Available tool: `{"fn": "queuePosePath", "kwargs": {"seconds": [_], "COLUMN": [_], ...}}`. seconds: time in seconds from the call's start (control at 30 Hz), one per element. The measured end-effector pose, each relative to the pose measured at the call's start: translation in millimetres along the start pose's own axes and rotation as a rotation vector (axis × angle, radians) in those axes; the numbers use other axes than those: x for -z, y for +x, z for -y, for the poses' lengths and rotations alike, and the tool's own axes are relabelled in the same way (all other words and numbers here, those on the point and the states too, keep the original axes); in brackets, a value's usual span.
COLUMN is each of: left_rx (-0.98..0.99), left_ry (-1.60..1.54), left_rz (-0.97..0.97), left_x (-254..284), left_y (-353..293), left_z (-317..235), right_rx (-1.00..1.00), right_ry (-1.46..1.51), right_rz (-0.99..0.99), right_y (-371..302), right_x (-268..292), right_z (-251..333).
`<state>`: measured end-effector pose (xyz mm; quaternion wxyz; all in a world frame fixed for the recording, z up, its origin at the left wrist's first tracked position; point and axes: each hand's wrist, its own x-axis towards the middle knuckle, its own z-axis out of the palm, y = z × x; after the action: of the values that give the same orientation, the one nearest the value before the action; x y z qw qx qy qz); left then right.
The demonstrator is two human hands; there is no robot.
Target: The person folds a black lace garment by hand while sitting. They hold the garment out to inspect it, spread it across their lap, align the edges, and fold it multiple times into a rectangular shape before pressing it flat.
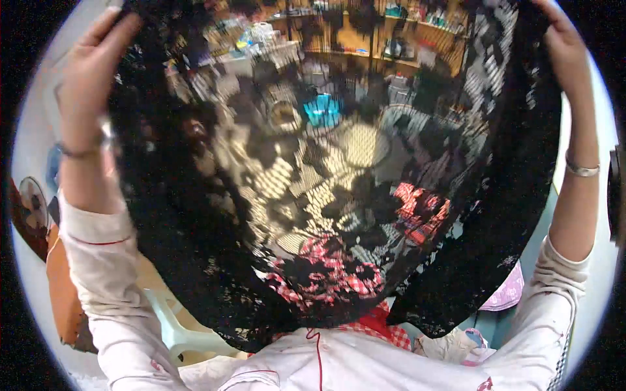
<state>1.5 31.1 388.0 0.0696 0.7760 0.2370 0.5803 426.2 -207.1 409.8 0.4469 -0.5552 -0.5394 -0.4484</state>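
Note:
A large piece of black lace cloth (173,208) hangs spread out in front of me, partly see-through. My left hand (98,75), raised at the upper left and somewhat blurred, is closed on its edge. At the upper right my right hand (566,55) is also raised and grips the opposite edge. The fingertips of both hands run out of the picture or behind the cloth. The lace's lower edge droops in front of my chest, over a red checked cloth (398,333) at my waist.
Behind the lace show wooden shelves (355,42) with assorted items, a bright blue container (323,109) and a pale floor. A light green plastic chair (179,332) stands at lower left, a fan (32,199) at far left. Purple patterned fabric (505,290) lies at right.

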Motion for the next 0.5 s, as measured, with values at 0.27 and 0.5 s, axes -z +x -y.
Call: {"fn": "queuePosePath", "kwargs": {"seconds": [0.27,0.5], "left_rx": [0.222,0.568], "left_ry": [-0.225,0.035], "left_rz": [0.275,0.439], "left_x": [-130,-257], "left_y": [-110,-271], "left_z": [35,123], "right_rx": [-0.157,-0.449], "right_ry": [0.241,0.065], "right_rz": [0.709,0.85], "right_y": [-108,-316], "right_x": [-48,-144], "right_z": [-40,-77]}}
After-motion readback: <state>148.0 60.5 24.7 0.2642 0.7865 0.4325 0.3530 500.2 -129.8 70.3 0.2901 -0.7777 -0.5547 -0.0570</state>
